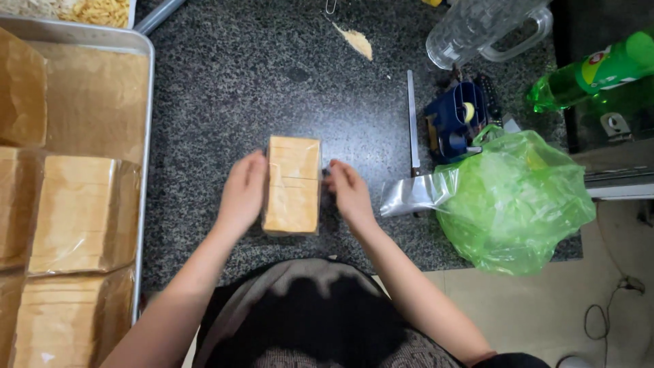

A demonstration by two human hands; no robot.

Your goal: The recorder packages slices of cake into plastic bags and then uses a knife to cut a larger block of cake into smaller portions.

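Note:
A sliced bread loaf (293, 184) in a clear plastic bag stands on the dark speckled granite counter (225, 88). My left hand (242, 192) presses flat against its left side. On the other side my right hand (349, 191) grips the bag's edge, fingers curled against the loaf. Both hands hold the loaf between them.
A metal tray (144, 136) lined with brown paper holds several bagged loaves (75, 215) at the left. To the right lie a green plastic bag (514, 201), a blue tape dispenser (455, 121), a metal ruler (411, 123), a clear jug (484, 27) and a green bottle (593, 71).

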